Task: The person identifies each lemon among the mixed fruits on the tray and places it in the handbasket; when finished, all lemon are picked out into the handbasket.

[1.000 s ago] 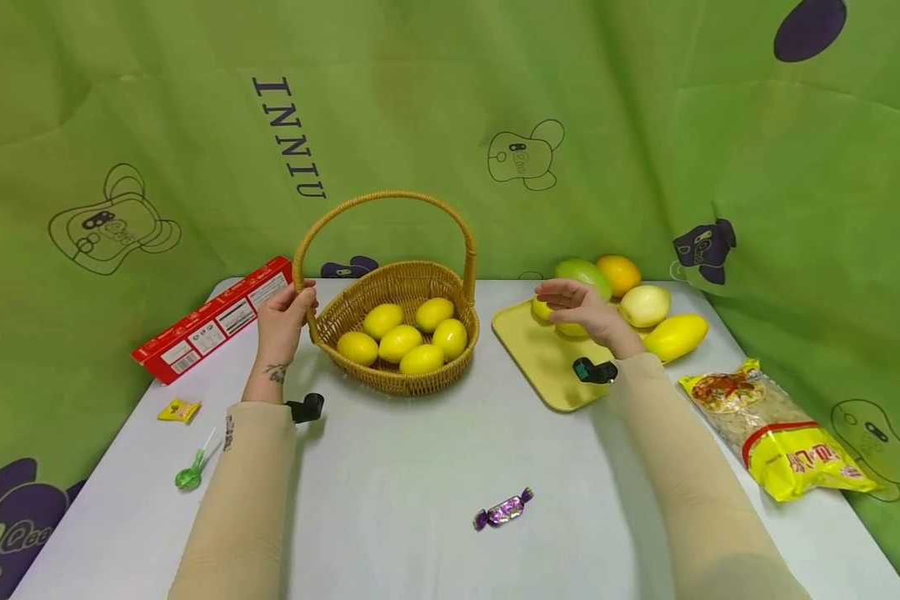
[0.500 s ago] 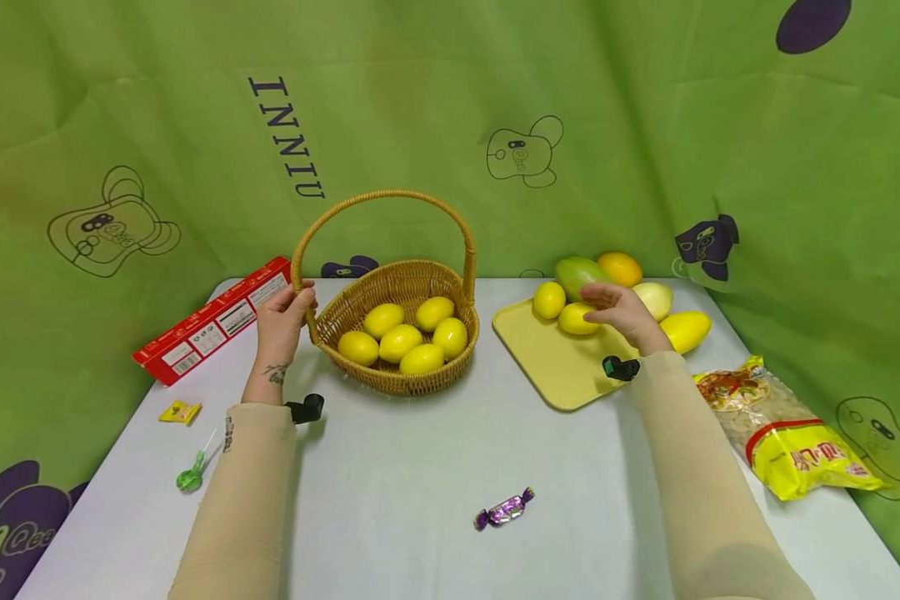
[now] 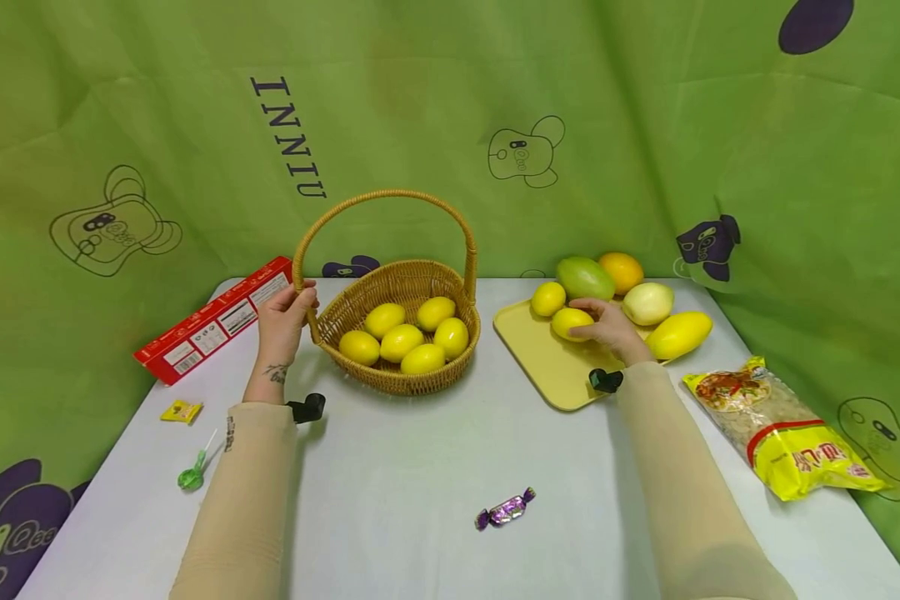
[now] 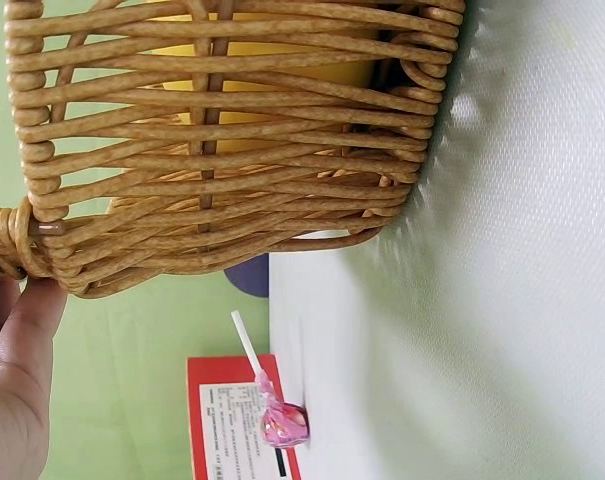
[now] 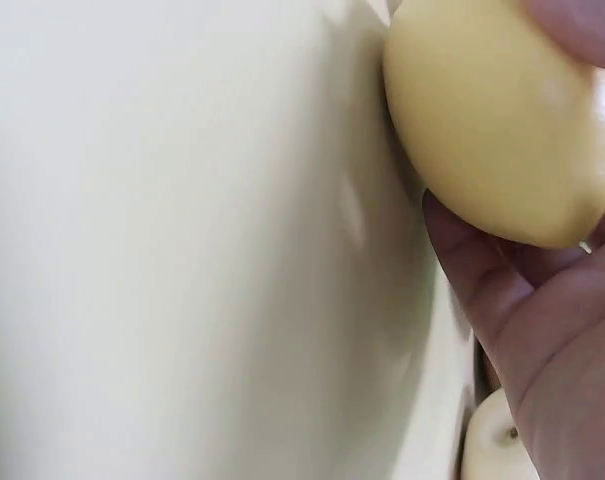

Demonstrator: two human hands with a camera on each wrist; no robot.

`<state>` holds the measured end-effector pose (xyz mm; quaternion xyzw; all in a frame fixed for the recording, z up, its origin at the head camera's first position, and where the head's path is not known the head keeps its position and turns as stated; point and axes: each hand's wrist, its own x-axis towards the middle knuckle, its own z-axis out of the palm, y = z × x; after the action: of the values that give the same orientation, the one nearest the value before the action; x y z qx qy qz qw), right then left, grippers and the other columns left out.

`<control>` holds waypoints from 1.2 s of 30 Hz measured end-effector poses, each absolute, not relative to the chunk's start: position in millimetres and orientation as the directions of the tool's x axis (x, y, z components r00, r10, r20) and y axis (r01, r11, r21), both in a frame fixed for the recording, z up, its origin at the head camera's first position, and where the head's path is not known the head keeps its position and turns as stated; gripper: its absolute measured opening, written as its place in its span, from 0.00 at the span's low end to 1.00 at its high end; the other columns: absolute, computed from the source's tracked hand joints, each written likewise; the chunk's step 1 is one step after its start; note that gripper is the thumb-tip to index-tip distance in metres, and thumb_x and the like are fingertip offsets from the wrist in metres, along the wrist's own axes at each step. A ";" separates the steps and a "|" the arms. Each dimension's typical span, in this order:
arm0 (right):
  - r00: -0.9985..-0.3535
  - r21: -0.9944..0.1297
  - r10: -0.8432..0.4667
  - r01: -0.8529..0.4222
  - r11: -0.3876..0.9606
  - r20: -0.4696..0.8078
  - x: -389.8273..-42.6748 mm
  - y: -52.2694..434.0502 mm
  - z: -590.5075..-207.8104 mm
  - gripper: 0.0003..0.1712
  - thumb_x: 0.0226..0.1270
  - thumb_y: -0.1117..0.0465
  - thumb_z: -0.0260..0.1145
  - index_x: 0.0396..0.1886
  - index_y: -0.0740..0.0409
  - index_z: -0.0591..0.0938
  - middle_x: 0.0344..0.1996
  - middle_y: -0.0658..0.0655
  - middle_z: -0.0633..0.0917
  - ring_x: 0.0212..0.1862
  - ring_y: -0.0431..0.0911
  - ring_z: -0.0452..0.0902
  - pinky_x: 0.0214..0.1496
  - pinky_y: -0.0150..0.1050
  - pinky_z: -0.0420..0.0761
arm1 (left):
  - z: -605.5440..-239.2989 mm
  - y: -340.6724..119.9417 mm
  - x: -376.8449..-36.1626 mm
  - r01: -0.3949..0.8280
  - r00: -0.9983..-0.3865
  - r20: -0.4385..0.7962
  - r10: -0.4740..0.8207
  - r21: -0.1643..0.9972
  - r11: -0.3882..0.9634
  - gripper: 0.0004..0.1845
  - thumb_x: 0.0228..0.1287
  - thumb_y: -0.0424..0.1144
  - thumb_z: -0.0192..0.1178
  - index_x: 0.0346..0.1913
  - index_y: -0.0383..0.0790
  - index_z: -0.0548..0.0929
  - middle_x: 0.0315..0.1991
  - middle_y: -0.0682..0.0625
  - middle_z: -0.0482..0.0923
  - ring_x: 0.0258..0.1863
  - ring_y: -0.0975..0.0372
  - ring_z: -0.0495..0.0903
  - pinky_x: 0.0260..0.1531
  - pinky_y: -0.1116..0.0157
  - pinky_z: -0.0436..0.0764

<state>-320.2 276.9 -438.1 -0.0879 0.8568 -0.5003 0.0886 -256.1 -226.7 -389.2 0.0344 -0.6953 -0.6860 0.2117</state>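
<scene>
A wicker basket [image 3: 399,379] with a tall hoop handle holds several yellow lemons [image 3: 401,341]. My left hand [image 3: 288,313] grips the foot of the handle at the basket's left rim; in the left wrist view the thumb [image 4: 27,320] touches the woven rim [image 4: 42,235]. On the yellow tray [image 3: 543,362] lie two lemons. My right hand [image 3: 610,324] curls round the nearer lemon [image 3: 570,321], and up close its fingers [image 5: 542,320] cup that lemon [image 5: 502,130] against the tray [image 5: 182,250]. The other lemon [image 3: 548,297] lies free just behind.
Behind the tray lie a green mango [image 3: 585,277], an orange [image 3: 621,270], a pale fruit [image 3: 647,302] and a yellow mango [image 3: 678,334]. A noodle packet [image 3: 783,433] is at right, a red box [image 3: 213,318], yellow sweet [image 3: 180,410] and green lollipop [image 3: 191,475] at left, a purple sweet [image 3: 504,509] in front.
My right hand drifted right above the tray, then came down and closed round the nearer lemon. The left hand kept its hold on the basket handle.
</scene>
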 end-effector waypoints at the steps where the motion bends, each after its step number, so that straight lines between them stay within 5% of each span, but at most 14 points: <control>1: -0.969 -0.879 -0.239 -0.064 0.473 -0.058 -320.4 276.4 -438.1 0.35 0.54 0.67 0.68 0.62 0.67 0.67 0.63 0.67 0.67 0.62 0.56 0.61 0.64 0.43 0.63 | -389.3 -226.7 -256.2 0.241 -0.907 0.247 -0.340 0.969 0.061 0.06 0.59 0.40 0.63 0.38 0.46 0.85 0.25 0.53 0.79 0.28 0.66 0.78 0.29 0.76 0.78; 9: -0.960 -0.964 -0.280 -0.082 0.255 0.008 -314.5 264.6 -421.1 0.32 0.59 0.70 0.64 0.62 0.71 0.66 0.56 0.56 0.73 0.52 0.36 0.69 0.48 0.22 0.72 | -389.7 -227.3 -258.9 0.249 -0.904 0.251 -0.345 0.967 0.048 0.18 0.59 0.40 0.63 0.46 0.29 0.81 0.23 0.55 0.79 0.27 0.65 0.78 0.28 0.76 0.78; 18: -0.899 -0.988 -0.417 -0.153 0.016 0.133 -308.5 223.5 -401.2 0.24 0.55 0.76 0.64 0.54 0.64 0.74 0.47 0.44 0.79 0.48 0.38 0.74 0.48 0.26 0.76 | -387.6 -227.7 -258.6 0.229 -0.912 0.230 -0.340 0.972 0.043 0.04 0.59 0.41 0.63 0.37 0.48 0.85 0.23 0.57 0.79 0.28 0.65 0.78 0.29 0.77 0.78; 22: -0.858 -0.987 -0.494 -0.158 -0.007 0.140 -304.1 193.7 -392.6 0.24 0.54 0.77 0.63 0.52 0.61 0.76 0.47 0.46 0.79 0.47 0.40 0.75 0.46 0.29 0.78 | -389.2 -227.5 -257.8 0.227 -0.914 0.228 -0.336 0.973 0.041 0.03 0.59 0.40 0.63 0.35 0.50 0.85 0.23 0.58 0.79 0.28 0.67 0.77 0.30 0.77 0.78; 27: -0.792 -0.989 -0.595 -0.147 -0.030 0.136 -299.1 150.0 -381.5 0.27 0.52 0.77 0.63 0.55 0.72 0.71 0.48 0.49 0.79 0.46 0.42 0.75 0.44 0.32 0.79 | -389.8 -228.0 -257.8 0.219 -0.912 0.220 -0.347 0.975 0.042 0.03 0.59 0.40 0.63 0.36 0.49 0.85 0.23 0.56 0.79 0.28 0.65 0.77 0.29 0.77 0.78; 36: -0.747 -0.972 -0.651 -0.229 0.061 0.135 -302.3 84.7 -373.2 0.27 0.54 0.74 0.65 0.56 0.68 0.72 0.55 0.63 0.75 0.50 0.45 0.73 0.51 0.35 0.75 | -390.0 -227.8 -258.0 0.229 -0.913 0.231 -0.336 0.972 0.047 0.17 0.60 0.39 0.62 0.47 0.30 0.80 0.23 0.58 0.78 0.27 0.69 0.77 0.29 0.78 0.78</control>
<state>-302.3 84.7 -373.2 -0.3108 0.7077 -0.6105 0.1728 -258.0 -227.8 -390.0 0.0387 -0.6940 -0.6890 0.2051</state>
